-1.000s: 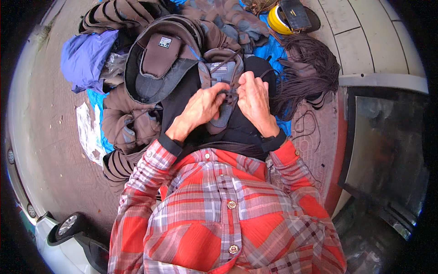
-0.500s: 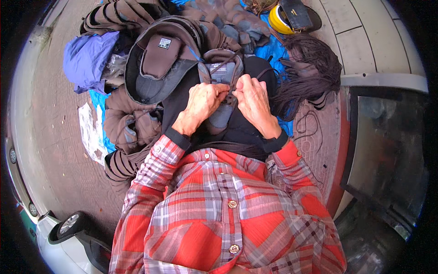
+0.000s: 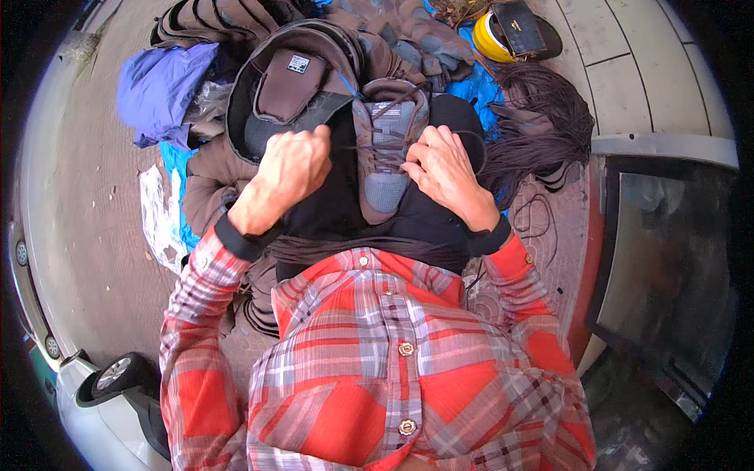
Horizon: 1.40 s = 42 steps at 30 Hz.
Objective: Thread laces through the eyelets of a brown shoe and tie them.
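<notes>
A grey and brown shoe upper (image 3: 382, 192) rests on my black-clad lap, toe pointing toward me. A dark shoelace (image 3: 388, 141) criscrosses over its tongue. My left hand (image 3: 292, 169) is closed, off to the left of the shoe, pinching a lace end that runs taut from the eyelets. At the right edge of the shoe, my right hand (image 3: 449, 173) has its fingers pinched together on the lace beside the eyelets. A dark strand loops out past that hand to the right. The exact fingertip grip of the right hand is partly hidden.
Nested brown shoe parts (image 3: 290, 86) lie just beyond my left hand. A purple cloth bag (image 3: 161, 90) sits farther left. Bundled dark laces (image 3: 542, 125) hang at the right. Behind are piled uppers (image 3: 393, 35) and a yellow roll (image 3: 488, 39). A dark-framed panel (image 3: 667, 259) stands right.
My left hand has moved away to the left from the shoe, drawing the lace out. My right hand stays close to the shoe's right side. The view has shifted slightly.
</notes>
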Motion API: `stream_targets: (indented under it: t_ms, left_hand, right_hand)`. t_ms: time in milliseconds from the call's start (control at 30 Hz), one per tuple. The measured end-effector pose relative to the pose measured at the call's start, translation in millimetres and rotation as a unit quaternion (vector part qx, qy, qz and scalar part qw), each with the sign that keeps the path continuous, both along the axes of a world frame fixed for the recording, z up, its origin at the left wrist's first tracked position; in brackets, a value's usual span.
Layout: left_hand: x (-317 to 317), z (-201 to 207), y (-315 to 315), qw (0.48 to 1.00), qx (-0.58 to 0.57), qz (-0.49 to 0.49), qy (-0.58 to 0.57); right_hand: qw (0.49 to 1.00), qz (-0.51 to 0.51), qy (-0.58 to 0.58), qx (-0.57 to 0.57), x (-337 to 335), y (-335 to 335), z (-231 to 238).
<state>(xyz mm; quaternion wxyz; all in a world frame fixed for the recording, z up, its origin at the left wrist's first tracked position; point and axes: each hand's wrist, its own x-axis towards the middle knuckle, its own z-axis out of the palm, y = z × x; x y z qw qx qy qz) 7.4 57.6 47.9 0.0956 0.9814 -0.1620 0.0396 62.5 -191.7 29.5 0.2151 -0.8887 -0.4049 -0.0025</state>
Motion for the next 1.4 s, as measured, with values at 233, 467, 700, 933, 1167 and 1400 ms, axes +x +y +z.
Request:
stream_targets:
  t_ms: [233,467,700,933,1167,1400]
  left_hand:
    - [-11.3,-18.8,4.8,0.415,-0.754,0.126,0.493]
    - [-38.3,25.4,56.2,0.043,-0.993,0.017,0.109]
    - [-102.7,61.9,208.7,0.126,-0.989,-0.048,0.053]
    - [-62.2,112.8,115.8,0.376,-0.883,0.234,-0.154]
    - [-25.4,45.6,20.1,0.637,-0.717,0.208,0.193]
    - [-12.1,-46.0,-34.7,0.751,-0.568,0.275,0.192]
  right_hand:
    - [0.995,0.057,-0.041,-0.071,19.1,-3.1,18.5]
    - [0.96,0.159,0.217,-0.074,29.0,-13.6,49.1]
    - [0.894,-0.084,0.424,0.12,51.1,-9.5,12.3]
    - [0.954,0.073,0.272,0.1,-5.4,64.8,-3.2]
    - [0.922,0.277,0.258,0.08,-68.8,51.6,-3.4]
    - [0.9,-0.164,0.385,0.125,-2.2,26.9,23.3]
